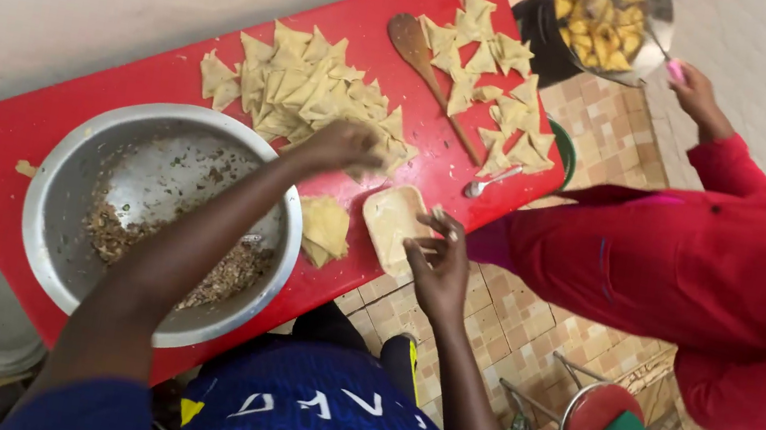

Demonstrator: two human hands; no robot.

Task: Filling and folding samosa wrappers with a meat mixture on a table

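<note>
Pale dough triangles [315,94] lie heaped on the red board [30,137], and the left hand [343,145] rests on the heap's near edge, fingers curled down onto the pastry; whether they have pinched a piece I cannot tell, since the fingertips blur into the dough. From that hand the heap spreads toward ten o'clock, so the left hand is far the nearer one. The right hand [441,264] sits at about four o'clock from it, fingers loosely bent, tips touching the rim of a small cream dish [392,221] without clearly gripping it. Between the hands lies a folded pastry sheet [325,229]. At eight o'clock a steel bowl [121,171] holds minced filling, partly hidden by the left forearm. At one o'clock, filled parcels [489,79] surround a wooden spoon [426,65] whose handle runs toward five o'clock, ending near a metal spoon [489,182]. Another person in red [698,272] reaches a pan [604,21], cut off at the top.
</note>
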